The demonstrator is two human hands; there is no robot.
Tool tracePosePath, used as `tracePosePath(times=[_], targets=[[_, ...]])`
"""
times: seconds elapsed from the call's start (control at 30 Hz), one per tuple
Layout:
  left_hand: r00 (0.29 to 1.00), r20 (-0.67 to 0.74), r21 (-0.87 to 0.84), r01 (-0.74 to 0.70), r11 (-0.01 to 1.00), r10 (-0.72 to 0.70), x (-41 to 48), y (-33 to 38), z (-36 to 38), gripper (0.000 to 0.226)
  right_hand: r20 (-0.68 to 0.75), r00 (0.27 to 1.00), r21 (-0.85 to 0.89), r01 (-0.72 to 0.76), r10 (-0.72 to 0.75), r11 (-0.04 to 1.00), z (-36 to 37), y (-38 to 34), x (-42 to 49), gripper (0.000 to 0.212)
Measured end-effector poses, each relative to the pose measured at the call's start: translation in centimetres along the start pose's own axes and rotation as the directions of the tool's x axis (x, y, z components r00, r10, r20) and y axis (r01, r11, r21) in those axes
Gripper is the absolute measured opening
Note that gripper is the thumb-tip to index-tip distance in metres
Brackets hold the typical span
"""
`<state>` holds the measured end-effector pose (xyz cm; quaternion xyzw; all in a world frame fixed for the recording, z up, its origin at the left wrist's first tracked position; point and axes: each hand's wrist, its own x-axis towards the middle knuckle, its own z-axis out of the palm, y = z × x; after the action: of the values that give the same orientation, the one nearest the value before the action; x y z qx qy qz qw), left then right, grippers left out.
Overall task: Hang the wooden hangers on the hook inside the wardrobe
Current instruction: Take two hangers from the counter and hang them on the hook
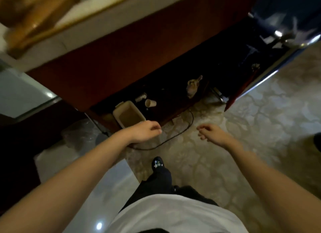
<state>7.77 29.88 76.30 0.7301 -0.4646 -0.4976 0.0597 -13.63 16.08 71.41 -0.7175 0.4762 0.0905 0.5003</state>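
Both my arms reach forward over the floor. My left hand (147, 131) hangs with its fingers loosely curled and holds nothing. My right hand (211, 132) is the same, loosely curled and empty. Ahead stands the dark open wardrobe (173, 76) with a reddish-brown side panel (104, 62). No wooden hanger and no hook shows in this blurred view.
On the wardrobe's floor lie a beige rectangular tub (129, 115), a tipped paper cup (150, 103) and a crumpled bag (193, 85). A black cable (173, 138) loops over the patterned carpet (260, 119). A glossy door with a metal handle (291, 39) stands at the right. My foot (157, 163) is below.
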Motion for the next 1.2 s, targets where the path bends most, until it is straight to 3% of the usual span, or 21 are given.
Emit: tracePosePath(times=[0.23, 0.37, 0.5, 0.8, 1.1, 1.2], targets=[[0.969, -0.089, 0.229, -0.207, 0.951, 0.232, -3.5, 8.6, -13.1, 0.038, -0.114, 0.912, -0.101, 0.384, -0.394, 0.918, -10.2, -14.1, 1.8, 0.028], [0.87, -0.269, 0.411, -0.285, 0.866, 0.414, -6.4, 13.2, -19.8, 0.038, -0.197, 0.763, -0.181, 0.589, -0.616, 0.788, -14.9, -21.4, 0.7, 0.023], [0.809, -0.316, 0.516, -0.291, 0.806, 0.495, -8.6, 16.1, -25.1, 0.038, -0.21, 0.649, -0.214, 0.699, -0.731, 0.682, -18.0, -27.1, 0.2, 0.022], [0.737, -0.442, 0.604, -0.176, 0.777, 0.511, -7.8, 19.9, -34.0, 0.037, -0.135, 0.561, -0.376, 0.734, -0.817, 0.566, -24.8, -36.3, 1.7, 0.022], [0.693, -0.61, 0.477, -0.065, 0.876, 0.384, -0.8, 25.5, -42.2, 0.041, -0.066, 0.61, -0.509, 0.661, -0.79, 0.552, -34.9, -42.2, 9.3, 0.027], [0.74, -0.613, 0.4, -0.01, 0.916, 0.276, 3.4, 26.8, -44.0, 0.049, -0.043, 0.628, -0.572, 0.622, -0.777, 0.535, -37.7, -43.8, 13.8, 0.03]])
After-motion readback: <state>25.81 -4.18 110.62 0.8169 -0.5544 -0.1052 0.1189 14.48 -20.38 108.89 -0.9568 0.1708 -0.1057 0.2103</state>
